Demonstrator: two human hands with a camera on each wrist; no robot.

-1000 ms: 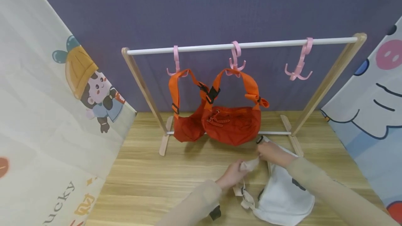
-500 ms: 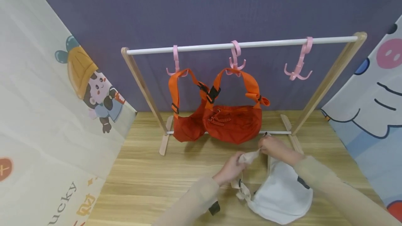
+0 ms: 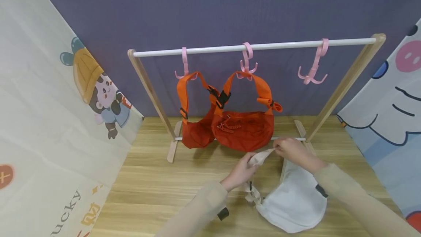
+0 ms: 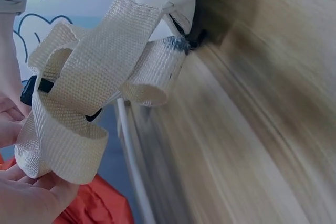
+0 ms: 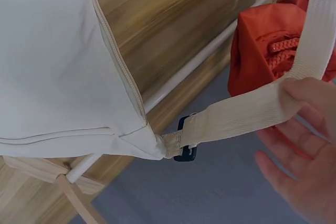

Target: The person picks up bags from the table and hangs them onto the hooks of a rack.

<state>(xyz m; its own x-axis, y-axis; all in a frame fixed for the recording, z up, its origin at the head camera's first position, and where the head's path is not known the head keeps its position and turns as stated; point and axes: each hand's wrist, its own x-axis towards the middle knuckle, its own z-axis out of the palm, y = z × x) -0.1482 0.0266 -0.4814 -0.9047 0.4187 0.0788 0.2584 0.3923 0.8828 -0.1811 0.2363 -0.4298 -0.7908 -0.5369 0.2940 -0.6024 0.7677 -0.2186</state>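
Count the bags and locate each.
3: a red shoulder bag hangs on the left pink hook, a second red shoulder bag on the middle pink hook, and a white bag held by its strap at lower right.

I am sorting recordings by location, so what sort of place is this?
Perhaps a staged indoor display: a rack with hanging bags stands on a wood-grain surface, with cartoon-printed sheets on both sides.

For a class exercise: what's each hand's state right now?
Left hand: holding the cream strap.
Right hand: pinching the same cream strap.
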